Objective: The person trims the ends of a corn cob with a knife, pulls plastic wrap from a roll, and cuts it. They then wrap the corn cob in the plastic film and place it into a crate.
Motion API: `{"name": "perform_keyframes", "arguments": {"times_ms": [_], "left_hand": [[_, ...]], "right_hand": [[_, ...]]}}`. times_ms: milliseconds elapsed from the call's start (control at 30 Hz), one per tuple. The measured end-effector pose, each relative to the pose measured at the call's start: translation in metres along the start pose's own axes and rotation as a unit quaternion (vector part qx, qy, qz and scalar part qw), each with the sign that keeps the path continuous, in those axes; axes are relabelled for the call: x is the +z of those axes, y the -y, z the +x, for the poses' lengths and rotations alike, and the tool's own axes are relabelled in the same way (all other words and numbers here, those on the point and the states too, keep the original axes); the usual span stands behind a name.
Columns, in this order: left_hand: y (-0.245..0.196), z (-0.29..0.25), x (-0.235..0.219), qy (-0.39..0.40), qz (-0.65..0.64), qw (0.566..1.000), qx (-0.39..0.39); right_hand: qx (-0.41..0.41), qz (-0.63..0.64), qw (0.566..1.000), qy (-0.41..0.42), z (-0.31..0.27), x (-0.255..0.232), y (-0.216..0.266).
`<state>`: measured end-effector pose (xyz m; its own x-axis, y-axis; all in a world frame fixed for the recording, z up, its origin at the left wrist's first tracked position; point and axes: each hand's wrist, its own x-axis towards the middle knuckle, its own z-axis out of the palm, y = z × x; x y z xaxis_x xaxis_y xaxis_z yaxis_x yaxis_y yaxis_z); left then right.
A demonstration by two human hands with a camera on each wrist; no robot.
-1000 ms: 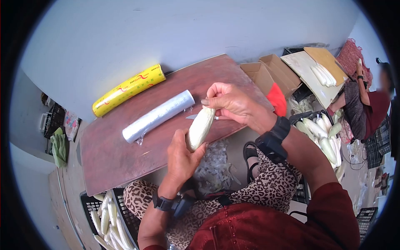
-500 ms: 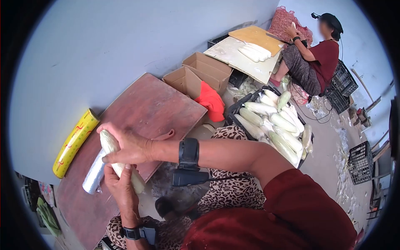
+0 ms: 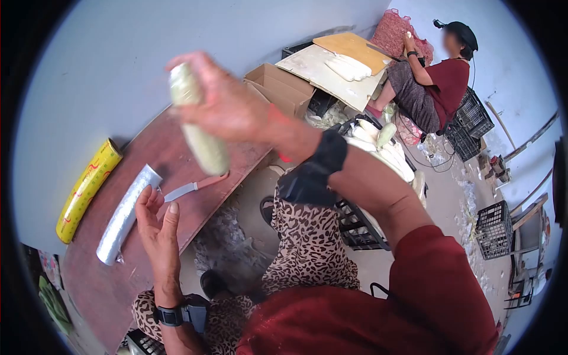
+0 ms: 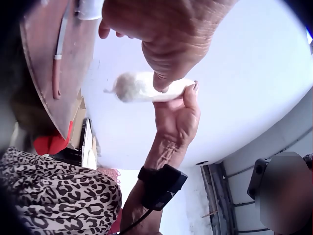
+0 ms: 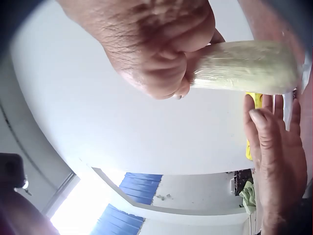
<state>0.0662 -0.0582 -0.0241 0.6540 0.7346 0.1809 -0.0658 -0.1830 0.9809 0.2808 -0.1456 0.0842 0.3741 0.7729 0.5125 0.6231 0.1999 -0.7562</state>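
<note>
My right hand (image 3: pixel 222 100) grips a long, pale green vegetable (image 3: pixel 208 151), raised above the table (image 3: pixel 89 296). Clear, shiny film covers the vegetable (image 5: pixel 234 66) in the right wrist view, and fingers and thumb wrap its upper part. Below it my left hand (image 3: pixel 160 231) is empty, palm up with fingers loosely extended, beside a roll of clear film (image 3: pixel 127 219). A knife (image 3: pixel 195 187) with a pinkish handle lies on the table near its edge. The left wrist view shows the vegetable (image 4: pixel 139 87) blurred, partly hidden behind my left hand.
A yellow printed roll (image 3: pixel 89 192) lies at the table's far left. Behind stand a cardboard box (image 3: pixel 281 89) and a board (image 3: pixel 331 77) with white vegetables. A crate (image 3: pixel 361 228) of pale vegetables is at my right. Another person (image 3: pixel 435 89) sits at back right.
My head view turned right. The right hand pinched the vegetable's tip while the left held it; now the right hand alone has lifted it up, and the left has let go.
</note>
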Motion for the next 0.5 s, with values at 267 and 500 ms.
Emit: {"name": "perform_keyframes", "arguments": {"times_ms": [267, 500], "left_hand": [[0.000, -0.005, -0.010, 0.048, 0.024, 0.996, -0.075], [0.005, -0.007, -0.007, 0.090, 0.053, 0.991, -0.084]], "right_hand": [[0.024, -0.395, 0.918, 0.028, -0.071, -0.190, -0.052], [0.292, -0.449, 0.836, 0.121, -0.184, -0.269, -0.069]]}}
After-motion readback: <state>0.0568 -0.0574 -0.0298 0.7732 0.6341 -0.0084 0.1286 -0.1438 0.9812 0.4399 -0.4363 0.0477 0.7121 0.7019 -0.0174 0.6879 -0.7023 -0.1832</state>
